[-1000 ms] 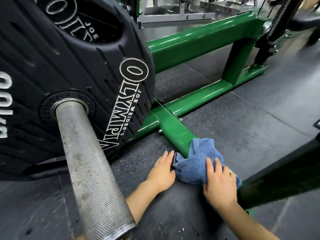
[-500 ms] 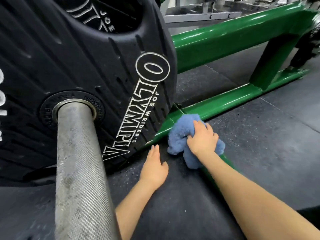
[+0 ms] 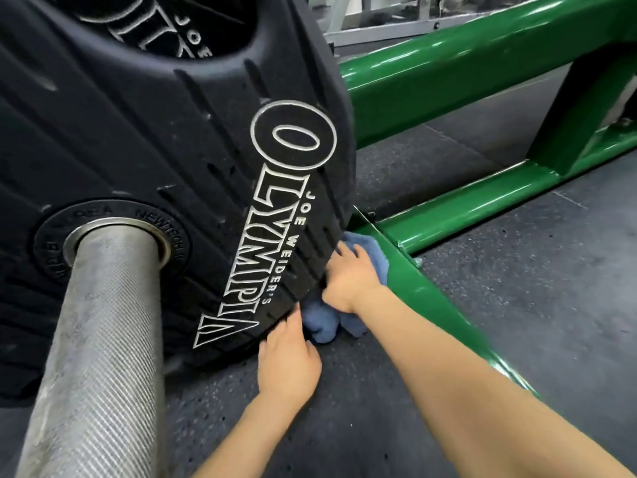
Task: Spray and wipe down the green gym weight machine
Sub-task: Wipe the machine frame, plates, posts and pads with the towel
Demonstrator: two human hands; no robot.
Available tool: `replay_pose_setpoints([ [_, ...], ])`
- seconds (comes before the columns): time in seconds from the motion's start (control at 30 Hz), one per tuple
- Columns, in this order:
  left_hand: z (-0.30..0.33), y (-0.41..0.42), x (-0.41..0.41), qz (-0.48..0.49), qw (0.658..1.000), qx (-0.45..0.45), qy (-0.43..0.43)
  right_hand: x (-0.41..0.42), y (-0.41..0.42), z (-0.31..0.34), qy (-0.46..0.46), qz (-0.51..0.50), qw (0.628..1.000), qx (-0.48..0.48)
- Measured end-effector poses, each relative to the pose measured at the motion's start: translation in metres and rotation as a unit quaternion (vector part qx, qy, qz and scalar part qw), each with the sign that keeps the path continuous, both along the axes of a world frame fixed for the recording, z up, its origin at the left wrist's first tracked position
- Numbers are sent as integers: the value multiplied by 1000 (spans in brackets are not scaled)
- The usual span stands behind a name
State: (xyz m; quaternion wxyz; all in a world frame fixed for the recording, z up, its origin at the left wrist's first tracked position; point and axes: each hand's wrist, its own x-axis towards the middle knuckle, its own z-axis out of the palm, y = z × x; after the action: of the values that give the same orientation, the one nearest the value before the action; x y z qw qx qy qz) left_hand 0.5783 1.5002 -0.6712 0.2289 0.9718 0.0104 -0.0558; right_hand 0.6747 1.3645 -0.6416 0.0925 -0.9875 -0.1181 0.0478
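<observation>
- Green-painted steel tubing of the weight machine (image 3: 482, 67) fills the right side of the head view: a thick upper beam, an upright post at the far right, and a low floor rail that meets a second rail running toward the camera.
- Just where those floor rails join, a blue cloth (image 3: 370, 251) lies bunched against the frame, part of it spilling onto the dark rubber floor (image 3: 517, 288).
- Right hand (image 3: 348, 276) presses down on the cloth, fingers curled over it and gripping the fabric; the fingertips seem to reach behind the plate's edge, though that part is hidden.
- Left hand (image 3: 287, 357) rests flat on the floor just beside the cloth, fingers straight and relaxed, holding nothing.
- Black rubber weight plate (image 3: 155, 132), lettered "Joe Weider's Olympia", sits on a knurled steel bar (image 3: 100, 339) at the left, its rim touching the cloth.
</observation>
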Motion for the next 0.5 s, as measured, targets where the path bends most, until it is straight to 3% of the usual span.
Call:
replay_pose_setpoints([
  [0.07,3,-4,6,-1,1000,-20,18,11,-28,3,26,-81,995,-42],
  [0.17,4,-3,6,-12,999,-24,27,11,-54,4,70,-179,981,-32],
  [0.5,6,-16,-30,-141,988,1,60,-99,-60,-3,108,-257,953,-116],
])
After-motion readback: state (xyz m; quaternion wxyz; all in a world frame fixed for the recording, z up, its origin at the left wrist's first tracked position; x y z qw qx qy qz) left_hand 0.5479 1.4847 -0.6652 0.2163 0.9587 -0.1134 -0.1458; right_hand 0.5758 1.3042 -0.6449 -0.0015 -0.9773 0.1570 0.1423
